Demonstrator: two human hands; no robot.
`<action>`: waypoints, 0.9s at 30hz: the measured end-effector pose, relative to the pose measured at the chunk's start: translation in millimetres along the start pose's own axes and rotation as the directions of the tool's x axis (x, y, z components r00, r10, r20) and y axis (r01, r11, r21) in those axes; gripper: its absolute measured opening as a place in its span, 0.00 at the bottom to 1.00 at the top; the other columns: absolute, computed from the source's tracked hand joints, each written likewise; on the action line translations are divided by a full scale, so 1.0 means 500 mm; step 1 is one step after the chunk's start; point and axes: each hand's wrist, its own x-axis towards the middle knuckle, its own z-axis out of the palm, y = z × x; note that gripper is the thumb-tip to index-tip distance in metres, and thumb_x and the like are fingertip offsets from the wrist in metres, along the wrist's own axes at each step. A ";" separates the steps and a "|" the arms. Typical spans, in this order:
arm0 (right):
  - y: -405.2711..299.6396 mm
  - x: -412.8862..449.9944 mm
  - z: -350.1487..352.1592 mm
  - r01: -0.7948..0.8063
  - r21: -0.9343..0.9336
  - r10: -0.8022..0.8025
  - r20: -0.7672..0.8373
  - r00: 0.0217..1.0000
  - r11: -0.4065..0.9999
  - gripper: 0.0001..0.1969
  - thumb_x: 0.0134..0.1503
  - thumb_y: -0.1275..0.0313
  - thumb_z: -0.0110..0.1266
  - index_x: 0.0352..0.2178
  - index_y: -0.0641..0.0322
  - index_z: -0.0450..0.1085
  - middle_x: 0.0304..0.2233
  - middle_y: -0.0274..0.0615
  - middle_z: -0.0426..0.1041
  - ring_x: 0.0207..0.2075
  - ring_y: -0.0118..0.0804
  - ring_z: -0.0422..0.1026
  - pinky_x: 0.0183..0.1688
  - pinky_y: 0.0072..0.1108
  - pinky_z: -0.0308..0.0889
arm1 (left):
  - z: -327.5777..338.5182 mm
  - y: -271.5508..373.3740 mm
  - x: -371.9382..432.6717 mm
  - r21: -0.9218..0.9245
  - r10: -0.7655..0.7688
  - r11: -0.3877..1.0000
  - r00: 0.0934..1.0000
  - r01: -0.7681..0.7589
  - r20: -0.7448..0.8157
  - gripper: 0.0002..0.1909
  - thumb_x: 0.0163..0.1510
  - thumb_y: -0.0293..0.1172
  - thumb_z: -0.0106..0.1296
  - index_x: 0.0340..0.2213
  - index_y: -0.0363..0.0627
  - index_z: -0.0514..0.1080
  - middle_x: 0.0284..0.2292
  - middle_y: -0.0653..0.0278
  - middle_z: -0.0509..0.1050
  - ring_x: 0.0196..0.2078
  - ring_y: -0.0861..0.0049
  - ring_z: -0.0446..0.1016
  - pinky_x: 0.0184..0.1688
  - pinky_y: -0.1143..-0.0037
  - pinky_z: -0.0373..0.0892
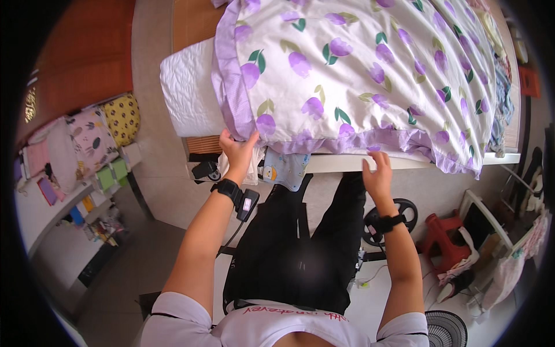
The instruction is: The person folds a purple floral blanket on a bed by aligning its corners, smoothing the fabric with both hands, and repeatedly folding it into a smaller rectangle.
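Note:
A white quilt with purple tulips [321, 82] and a lilac ruffled border lies spread over the bed. My left hand [239, 152] is at its near left corner, the ruffle between thumb and fingers. My right hand [378, 175] hangs just below the near ruffle, fingers apart and holding nothing. Beyond the left border shows a white quilted pillow or pad [190, 91]. A grey-blue printed cloth [286, 169] droops over the bed's white edge [334, 163], beside my left hand.
A shelf desk [56, 208] with books and cushions stands at left. To the right are a red plastic stool [446, 243], a black wheel [405, 212] and a fan [446, 329]. Clothes [503, 104] lie along the bed's right side. A black device [204, 170] sits near the left bed corner.

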 end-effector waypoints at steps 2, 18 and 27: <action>-0.068 0.025 0.049 0.067 -0.042 -0.060 0.135 0.989 0.997 0.16 0.43 0.77 0.54 0.36 0.64 0.65 0.38 0.49 0.66 0.42 0.52 0.63 0.44 0.32 0.60 | -0.020 -0.049 0.047 -0.227 -0.061 0.970 0.989 0.091 0.138 0.46 0.33 0.41 0.66 0.47 0.29 0.52 0.45 0.48 0.52 0.48 0.61 0.56 0.51 0.68 0.55; -0.078 0.010 0.194 0.201 -0.307 -0.119 0.266 0.957 0.930 0.39 0.42 0.72 0.56 0.56 0.60 0.47 0.57 0.49 0.49 0.59 0.52 0.46 0.57 0.40 0.44 | -0.047 0.004 0.033 -0.201 0.127 0.978 0.917 -0.053 0.379 0.13 0.48 0.30 0.52 0.32 0.31 0.70 0.29 0.64 0.74 0.30 0.79 0.70 0.35 0.78 0.65; -0.003 -0.015 0.056 -0.247 0.491 0.476 -0.421 0.773 0.835 0.28 0.41 0.74 0.51 0.46 0.68 0.56 0.41 0.48 0.58 0.44 0.44 0.57 0.50 0.31 0.52 | -0.220 0.190 -0.011 -0.560 0.034 0.729 0.796 0.394 0.605 0.15 0.53 0.30 0.45 0.39 0.32 0.68 0.39 0.57 0.71 0.42 0.71 0.70 0.46 0.74 0.65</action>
